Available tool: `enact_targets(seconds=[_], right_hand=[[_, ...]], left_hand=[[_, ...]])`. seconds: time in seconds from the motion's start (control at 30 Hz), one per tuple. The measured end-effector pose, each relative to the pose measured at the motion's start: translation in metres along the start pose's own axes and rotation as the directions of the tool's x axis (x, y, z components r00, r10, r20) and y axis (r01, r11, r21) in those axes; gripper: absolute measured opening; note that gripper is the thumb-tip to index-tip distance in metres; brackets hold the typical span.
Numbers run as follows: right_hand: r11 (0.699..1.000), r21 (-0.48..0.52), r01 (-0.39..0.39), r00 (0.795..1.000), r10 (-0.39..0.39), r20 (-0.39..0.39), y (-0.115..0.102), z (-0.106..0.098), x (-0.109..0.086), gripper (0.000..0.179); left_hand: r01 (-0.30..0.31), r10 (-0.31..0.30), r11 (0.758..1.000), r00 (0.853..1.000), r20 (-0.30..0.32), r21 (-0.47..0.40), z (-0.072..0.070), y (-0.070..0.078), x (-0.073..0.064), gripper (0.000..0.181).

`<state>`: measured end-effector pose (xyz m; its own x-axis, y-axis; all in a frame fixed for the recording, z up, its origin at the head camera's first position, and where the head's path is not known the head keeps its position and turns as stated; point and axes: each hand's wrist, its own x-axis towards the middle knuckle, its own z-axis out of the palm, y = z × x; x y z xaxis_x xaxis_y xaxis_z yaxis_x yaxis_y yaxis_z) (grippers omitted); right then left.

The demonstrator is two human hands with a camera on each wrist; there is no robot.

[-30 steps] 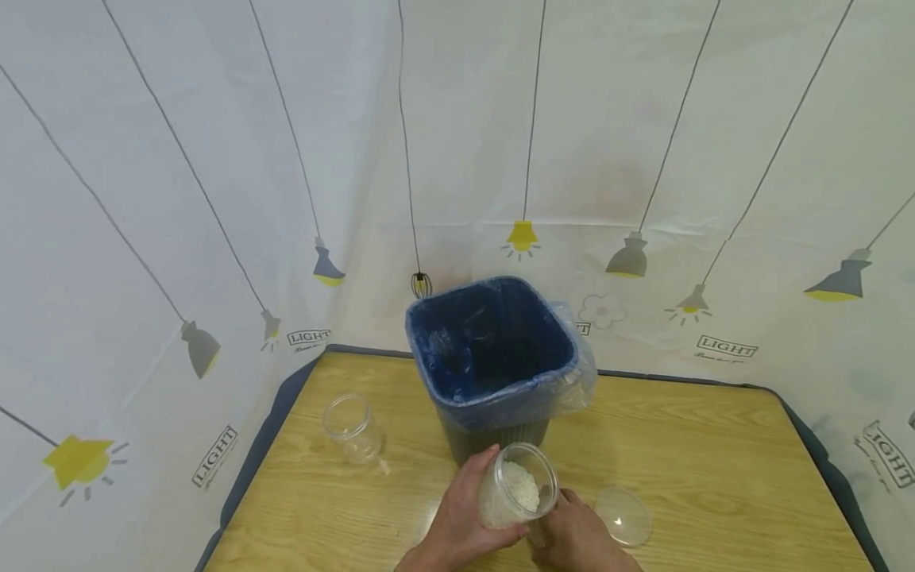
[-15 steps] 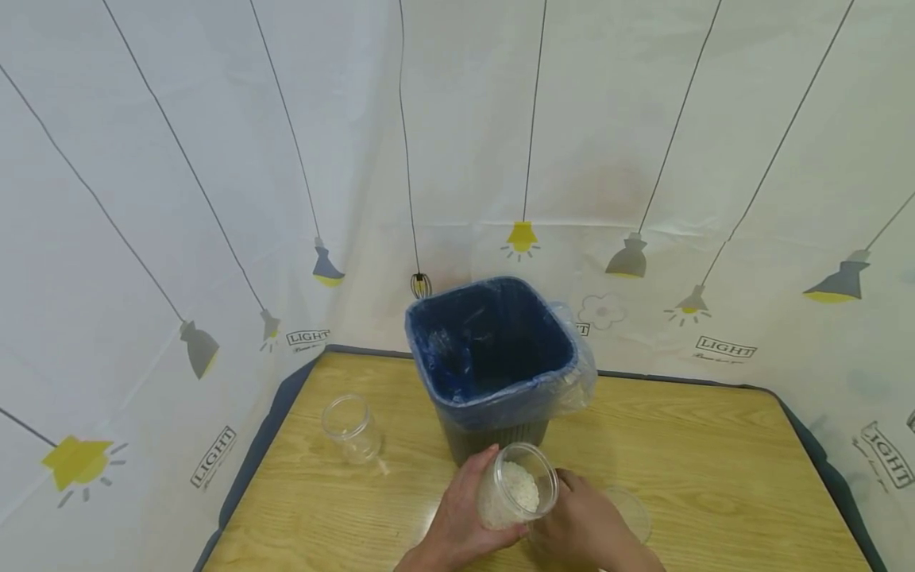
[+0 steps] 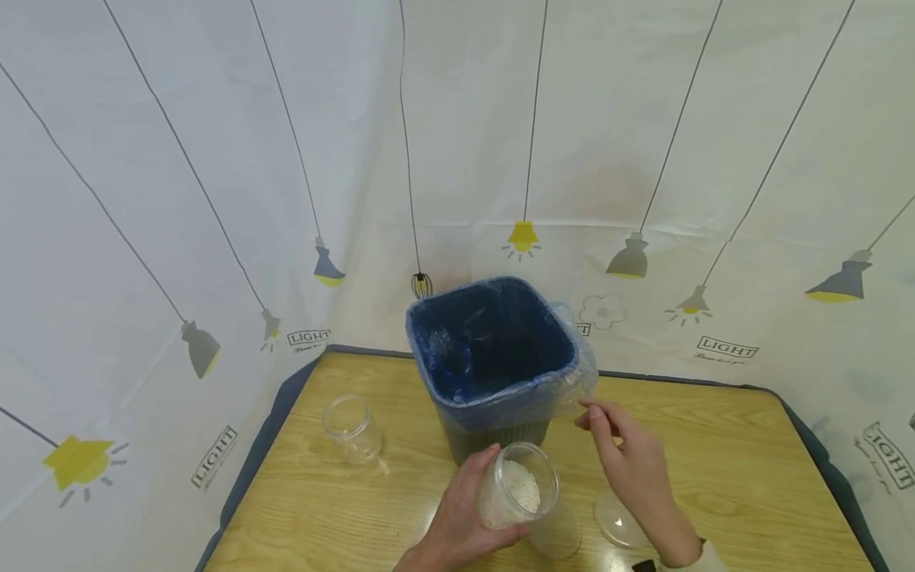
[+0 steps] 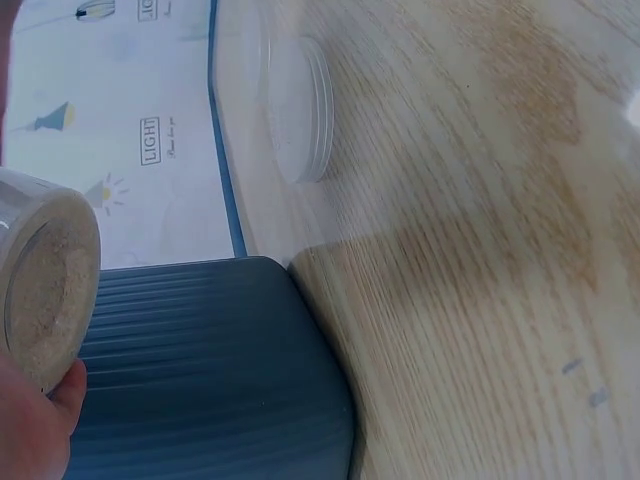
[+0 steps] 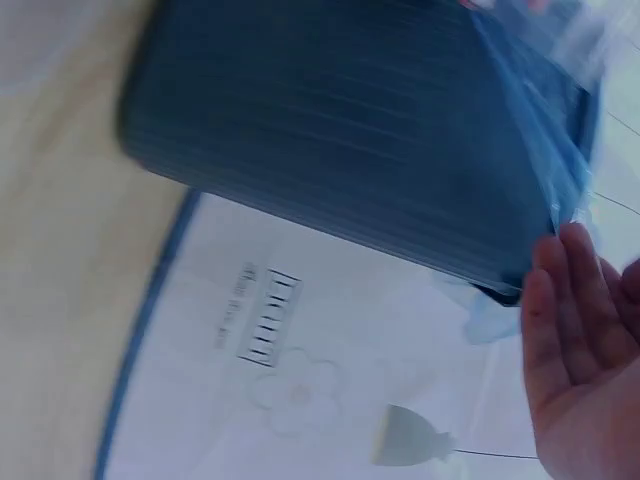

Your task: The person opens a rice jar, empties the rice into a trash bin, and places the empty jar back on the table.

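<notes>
My left hand (image 3: 457,512) grips a clear jar (image 3: 493,502), tilted, its open mouth facing up and right. White rice-like grains (image 3: 522,486) fill part of it; the left wrist view shows the jar's base (image 4: 52,290) with grains behind it. My right hand (image 3: 632,457) is raised beside the bin's right front side, near the hanging blue bag liner (image 3: 565,389). Its fingers (image 5: 575,310) are loosely extended with nothing seen in them. Two clear round lids lie on the table: one lid (image 3: 557,536) by the jar, another lid (image 3: 615,520) under my right forearm.
A dark ribbed bin (image 3: 493,437) stands behind the jar, its top lined with the blue bag. A second clear jar (image 3: 353,433) stands to the left on the wooden table (image 3: 722,469). Behind runs a white wall covering (image 3: 472,119) printed with lamps.
My right hand has left the lid beside the jar, now lying flat, and risen up and right towards the bag's edge. My left hand and its jar stay in place.
</notes>
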<state>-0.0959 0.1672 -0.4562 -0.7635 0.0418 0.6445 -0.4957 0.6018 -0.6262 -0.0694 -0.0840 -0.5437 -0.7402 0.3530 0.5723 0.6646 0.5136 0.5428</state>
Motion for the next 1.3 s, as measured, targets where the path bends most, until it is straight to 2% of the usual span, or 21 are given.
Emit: enact_targets(seconds=[0.1, 0.2, 0.3, 0.37, 0.4, 0.47, 0.57, 0.63, 0.7, 0.83, 1.0, 1.13, 1.3], right_hand=[[0.998, 0.023, 0.051, 0.994, -0.048, -0.103, -0.004, -0.002, 0.017, 0.02], [0.998, 0.01, 0.069, 0.99, -0.067, -0.128, -0.005, -0.001, 0.033, 0.022], [0.999, -0.021, 0.026, 0.998, -0.027, -0.057, -0.002, 0.002, 0.048, 0.026], [0.999, -0.037, -0.038, 0.998, 0.039, 0.045, 0.001, 0.004, 0.057, 0.033], [0.996, -0.042, -0.076, 0.992, 0.08, 0.101, 0.003, 0.005, 0.061, 0.039], [0.985, -0.048, -0.167, 0.962, 0.173, 0.211, 0.006, 0.007, 0.068, 0.05], [0.955, -0.039, -0.295, 0.898, 0.291, 0.33, 0.011, 0.008, 0.076, 0.06], [0.937, -0.033, -0.347, 0.868, 0.334, 0.368, 0.013, 0.009, 0.078, 0.062], [0.927, -0.02, -0.376, 0.852, 0.354, 0.385, 0.015, 0.01, 0.078, 0.061], [0.919, 0.011, -0.394, 0.849, 0.359, 0.387, 0.019, 0.012, 0.078, 0.06], [0.914, 0.044, -0.403, 0.852, 0.358, 0.382, 0.021, 0.014, 0.078, 0.059], [0.914, 0.051, -0.402, 0.855, 0.355, 0.379, 0.024, 0.016, 0.078, 0.058], [0.917, 0.057, -0.394, 0.86, 0.346, 0.376, 0.024, 0.019, 0.078, 0.058]], left_hand=[[-0.004, 0.004, 1.0, 1.0, 0.003, -0.005, 0.0, -0.001, 0.0, 0.107], [-0.004, 0.004, 1.0, 1.0, 0.007, -0.017, 0.0, -0.001, -0.001, 0.106], [-0.013, 0.013, 1.0, 1.0, 0.004, -0.015, 0.0, -0.002, -0.001, 0.106], [-0.028, 0.028, 1.0, 1.0, -0.004, -0.003, 0.0, -0.002, 0.0, 0.107], [-0.034, 0.034, 0.999, 0.999, -0.008, 0.0, 0.0, -0.002, 0.0, 0.107], [-0.046, 0.046, 0.999, 0.999, -0.018, 0.003, -0.001, -0.003, 0.0, 0.107], [-0.047, 0.047, 0.999, 0.999, -0.025, -0.006, -0.002, -0.003, 0.0, 0.108], [-0.047, 0.046, 0.999, 0.998, -0.032, -0.011, -0.003, -0.005, -0.001, 0.109], [-0.056, 0.056, 0.998, 0.997, -0.046, -0.001, -0.004, -0.007, -0.001, 0.109], [-0.068, 0.069, 0.997, 0.994, -0.083, 0.023, -0.01, -0.013, -0.001, 0.11], [-0.081, 0.086, 0.996, 0.99, -0.116, 0.048, -0.026, -0.02, 0.002, 0.109], [-0.096, 0.102, 0.994, 0.987, -0.123, 0.055, -0.043, -0.025, 0.006, 0.108], [-0.076, 0.082, 0.996, 0.99, -0.117, 0.055, -0.072, -0.028, 0.013, 0.107]])
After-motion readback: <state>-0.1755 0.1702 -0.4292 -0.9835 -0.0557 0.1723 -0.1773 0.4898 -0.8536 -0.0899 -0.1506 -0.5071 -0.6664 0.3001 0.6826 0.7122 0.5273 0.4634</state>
